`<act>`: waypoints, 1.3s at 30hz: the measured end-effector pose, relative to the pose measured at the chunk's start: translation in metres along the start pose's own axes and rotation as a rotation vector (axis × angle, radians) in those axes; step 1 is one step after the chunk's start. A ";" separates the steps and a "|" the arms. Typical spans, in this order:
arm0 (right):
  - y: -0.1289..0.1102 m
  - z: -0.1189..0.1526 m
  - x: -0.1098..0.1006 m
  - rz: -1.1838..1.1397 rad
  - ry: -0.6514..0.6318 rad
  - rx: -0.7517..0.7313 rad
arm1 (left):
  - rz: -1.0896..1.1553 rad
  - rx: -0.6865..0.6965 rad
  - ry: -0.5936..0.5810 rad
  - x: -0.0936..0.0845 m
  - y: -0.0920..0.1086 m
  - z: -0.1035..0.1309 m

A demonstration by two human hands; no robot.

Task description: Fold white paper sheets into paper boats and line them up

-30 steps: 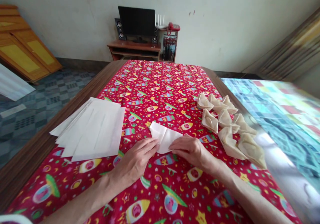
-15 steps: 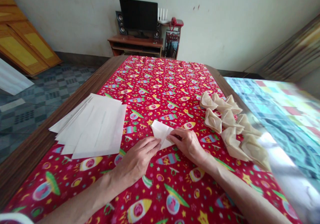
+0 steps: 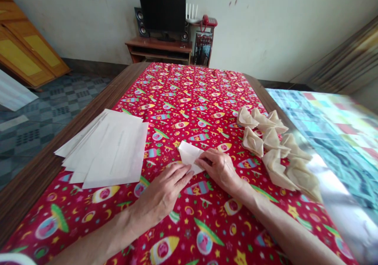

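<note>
A small folded white paper (image 3: 189, 151) lies on the red patterned cloth (image 3: 189, 111), between both hands. My left hand (image 3: 167, 186) rests at its lower left edge, fingers together and fingertips pressing on the paper. My right hand (image 3: 220, 166) pinches the paper's right side between thumb and curled fingers. To the left lies a fanned stack of white paper sheets (image 3: 118, 151). On the right, several folded cream paper pieces (image 3: 273, 139) with raised points stand grouped near the table's edge.
Beyond the wooden table edge (image 3: 97, 111) is a desk (image 3: 159, 44) with a monitor (image 3: 162, 13), speakers and a red telephone (image 3: 209, 21). A bed-like surface with a chequered cover (image 3: 330, 139) adjoins the right side. A yellow and orange cabinet (image 3: 29, 48) stands far left.
Both hands stay on the folded paper, with the fingertips slightly shifted along its lower part. The whole view has tilted a little.
</note>
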State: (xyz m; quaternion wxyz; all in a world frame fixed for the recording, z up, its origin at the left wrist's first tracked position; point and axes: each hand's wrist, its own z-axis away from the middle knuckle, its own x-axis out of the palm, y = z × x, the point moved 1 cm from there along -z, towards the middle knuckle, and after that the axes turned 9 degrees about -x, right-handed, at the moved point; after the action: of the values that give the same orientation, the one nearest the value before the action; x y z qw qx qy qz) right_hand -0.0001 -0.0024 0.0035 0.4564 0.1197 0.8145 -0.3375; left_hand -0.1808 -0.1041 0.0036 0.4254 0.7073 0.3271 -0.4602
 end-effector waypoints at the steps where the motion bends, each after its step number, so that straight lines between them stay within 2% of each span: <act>1: 0.000 0.000 0.000 0.012 0.000 -0.002 | -0.007 0.005 0.005 0.000 0.000 0.000; 5: -0.001 0.002 0.001 0.048 0.005 -0.029 | -0.017 0.037 0.024 0.001 0.000 0.000; 13: -0.002 0.004 0.001 0.106 0.038 -0.053 | -0.037 0.052 -0.025 -0.001 0.001 -0.001; 31: -0.004 0.002 0.003 0.201 0.010 -0.054 | -0.144 0.091 0.022 -0.003 0.003 0.002; 39: -0.007 0.003 0.002 0.225 0.022 -0.050 | -0.193 0.086 -0.027 -0.001 0.003 0.003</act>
State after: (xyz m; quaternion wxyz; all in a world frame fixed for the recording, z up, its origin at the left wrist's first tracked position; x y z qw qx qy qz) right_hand -0.0030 -0.0093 0.0036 0.4851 0.2025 0.8092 -0.2623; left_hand -0.1795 -0.1080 0.0047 0.3529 0.6838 0.3677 -0.5221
